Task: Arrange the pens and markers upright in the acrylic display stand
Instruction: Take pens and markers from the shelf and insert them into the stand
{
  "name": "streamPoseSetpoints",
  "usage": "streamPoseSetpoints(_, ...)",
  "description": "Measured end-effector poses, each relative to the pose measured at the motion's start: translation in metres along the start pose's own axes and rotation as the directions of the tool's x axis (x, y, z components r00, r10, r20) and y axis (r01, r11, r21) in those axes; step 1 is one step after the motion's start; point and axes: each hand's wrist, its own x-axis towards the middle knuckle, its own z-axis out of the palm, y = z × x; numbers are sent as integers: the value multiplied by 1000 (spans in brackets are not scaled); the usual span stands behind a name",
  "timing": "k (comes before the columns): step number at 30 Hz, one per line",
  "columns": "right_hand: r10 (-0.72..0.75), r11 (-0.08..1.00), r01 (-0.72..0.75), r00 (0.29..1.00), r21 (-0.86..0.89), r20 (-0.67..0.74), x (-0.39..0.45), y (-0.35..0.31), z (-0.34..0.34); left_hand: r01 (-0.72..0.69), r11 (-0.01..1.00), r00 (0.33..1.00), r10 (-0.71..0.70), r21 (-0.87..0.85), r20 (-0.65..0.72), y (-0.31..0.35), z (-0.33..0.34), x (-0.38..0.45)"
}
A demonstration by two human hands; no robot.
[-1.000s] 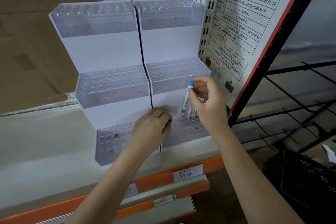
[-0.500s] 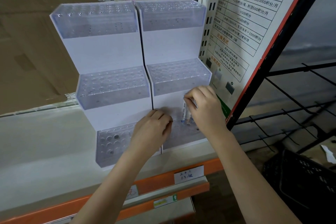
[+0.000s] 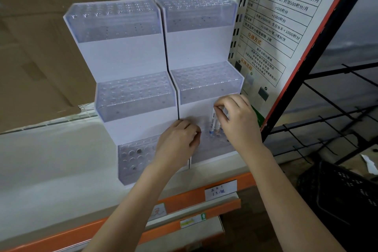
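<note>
Pens (image 3: 214, 124) stand upright in the bottom tier of the right-hand acrylic display stand (image 3: 201, 47), a small cluster of white barrels with a blue end and a brownish end showing low in the holes. How many there are cannot be counted, because the right hand (image 3: 238, 120) covers part of them. That hand reaches in from the lower right, its fingers curled over the tops of the pens with the fingertips (image 3: 218, 105) pinching one at its upper end.

The stand has three stepped tiers, each a clear box with rows of round holes in its top. Its middle and upper tiers hold no pens. A second, matching stand (image 3: 122, 55) sits touching its left side. The holes of that stand's lowest tier show only small dark dots at the bottom of some of them, and its two higher tiers also hold no pens.

The left hand (image 3: 178, 142) rests on the bottom tiers where the two stands meet, fingers loosely curled and holding nothing.

Both stands sit on a pale shelf (image 3: 51, 159) with an orange front edge that carries a handwritten white price label (image 3: 219, 190). A printed notice board (image 3: 284, 18) leans at the right, and a black plastic crate (image 3: 339, 196) sits below it.
</note>
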Motion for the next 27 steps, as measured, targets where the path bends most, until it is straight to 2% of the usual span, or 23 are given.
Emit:
streamPoseSetpoints(3, 2, 1000, -2, 1000, -6, -6, -8, -4, -6, -4, 1000, 1000, 5, -28, 26, -1, -4, -2)
streamPoseSetpoints(8, 89, 996, -87, 987, -19, 134, -41, -14, -2, -18, 998, 1000, 19, -52, 22, -10, -13, -16)
streamPoseSetpoints(13, 77, 995, -90, 970, 44, 232, -60, -32, 7, -51, 998, 996, 49, 30, 75, -20, -23, -30)
streamPoseSetpoints(19, -110, 981, 61, 956, 182, 272, -44, -63, 19, 21, 967, 998, -34, 255, 46, -28, -51, -48)
streamPoseSetpoints(24, -298, 928, 197, 903, 316, 309, -37, -111, 40, 182, 914, 978, -206, 363, 29, -43, -90, -85)
streamPoseSetpoints(27, -380, 889, 233, 855, 395, 353, -41, -151, 57, 312, 870, 938, -345, 383, 19, -59, -118, -115)
